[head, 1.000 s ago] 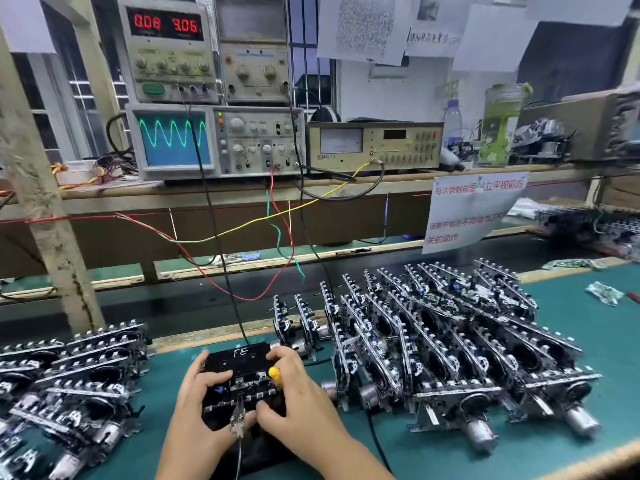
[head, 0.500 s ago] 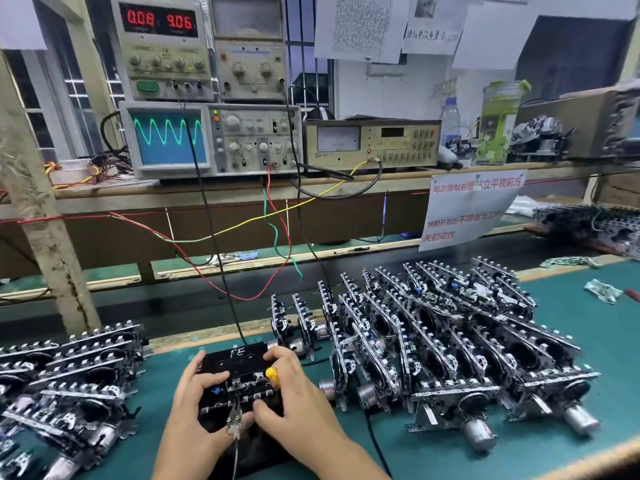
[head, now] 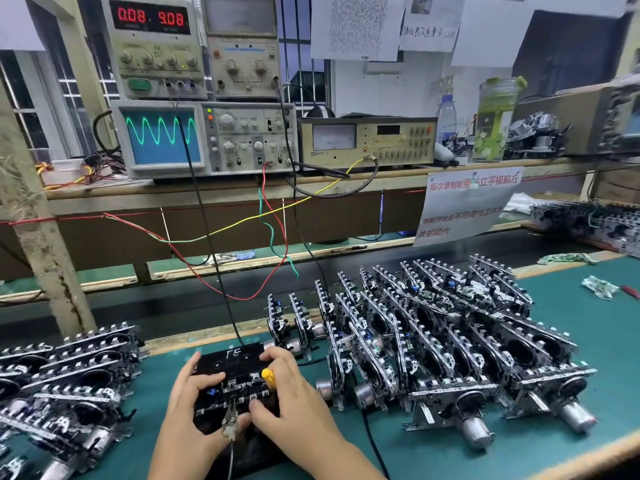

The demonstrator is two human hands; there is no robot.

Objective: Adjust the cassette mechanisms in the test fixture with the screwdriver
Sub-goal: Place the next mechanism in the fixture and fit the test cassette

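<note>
Two stacks of cassette mechanisms (head: 450, 341) flank the work spot, a big one at three o'clock and a smaller one (head: 62, 375) at nine, likely sorting waiting from done. Between them sits the black test fixture (head: 230, 372), wired up to the oscilloscope (head: 162, 136) at twelve so its wave shows each tweak. Left hand (head: 188, 407) curls around the fixture's left edge, steadying it. Right hand (head: 294, 400) pinches the yellow-handled screwdriver (head: 267, 375) onto the loaded mechanism.

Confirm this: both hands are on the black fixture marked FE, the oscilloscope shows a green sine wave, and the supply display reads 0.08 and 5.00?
One detail is off. In the head view the power supply display reads 0.08 and 9.08, not 5.00. The rest stands.
</note>
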